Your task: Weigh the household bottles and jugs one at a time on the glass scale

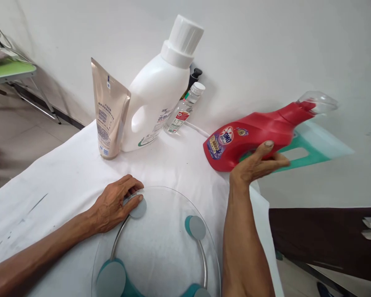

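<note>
My right hand (257,164) is closed on a red OMO detergent bottle (253,128) with a clear cap. The bottle leans to the right, its lower end near the white cloth; I cannot tell if it touches. Behind it is a green plastic item (315,154) with a handle-like opening and a pale translucent part. My left hand (120,202) rests at the rim of a round glass bathroom scale (163,243). Its thumb lies over a grey round pad, and the other fingers curl at the edge. The scale has curved metal bars and teal-edged pads.
On the white-clothed table (64,173) stand a beige squeeze tube (109,111), a large white jug (160,86) and a clear bottle (182,113). A black pump top (196,74) shows behind them. A wall (250,49) rises at the back. A green-topped table (10,70) is far left.
</note>
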Tool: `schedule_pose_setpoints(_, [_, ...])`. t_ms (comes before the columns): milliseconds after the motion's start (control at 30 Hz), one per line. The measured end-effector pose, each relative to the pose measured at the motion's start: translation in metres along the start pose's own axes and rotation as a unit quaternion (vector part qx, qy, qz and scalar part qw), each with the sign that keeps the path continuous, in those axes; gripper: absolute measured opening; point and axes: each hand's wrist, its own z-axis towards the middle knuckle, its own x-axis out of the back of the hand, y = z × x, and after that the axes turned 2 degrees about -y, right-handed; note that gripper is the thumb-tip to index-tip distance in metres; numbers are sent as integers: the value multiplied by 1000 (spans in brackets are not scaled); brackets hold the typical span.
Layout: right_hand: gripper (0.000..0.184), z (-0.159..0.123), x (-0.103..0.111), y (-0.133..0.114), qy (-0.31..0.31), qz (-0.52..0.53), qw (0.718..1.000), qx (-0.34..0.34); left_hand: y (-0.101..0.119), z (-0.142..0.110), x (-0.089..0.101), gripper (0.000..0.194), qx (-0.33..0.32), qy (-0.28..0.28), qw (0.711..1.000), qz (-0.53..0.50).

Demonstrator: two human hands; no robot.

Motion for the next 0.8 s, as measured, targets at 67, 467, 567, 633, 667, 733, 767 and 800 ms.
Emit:
schedule_pose_setpoints(67, [26,-15,0,-7,14,-83,973,214,1,0,1,17,-6,-5,1000,-2])
schedule_pose_setpoints(467, [64,-53,-162,75,-374,-260,889,57,-3,1,0,17,-20,-11,1000,-7])
schedule_pose_setpoints(567, [62,-58,-176,82,-346,-287,893,16,-6,1,-1,16,-20,-13,1000,-9])
schedule_pose_setpoints(633, [60,-61,-181,82,-339,-291,894,-1,-6,1,-1,15,-17,-12,1000,-10])
schedule_pose_setpoints(667, [59,-63,-181,81,-336,-291,895,-4,-7,1,-1,15,-17,-12,1000,-10])
schedule_pose_setpoints(733, [57,-64,-179,78,-328,-290,899,-3,-7,1,-1,15,-20,-13,1000,-11])
schedule_pose_setpoints(767, [56,-64,-175,76,-322,-290,901,-5,-7,1,-1,15,-23,-13,1000,-11])
schedule_pose_setpoints(800, [55,-63,-170,72,-314,-288,905,-6,-8,1,-1,15,-27,-12,1000,-11])
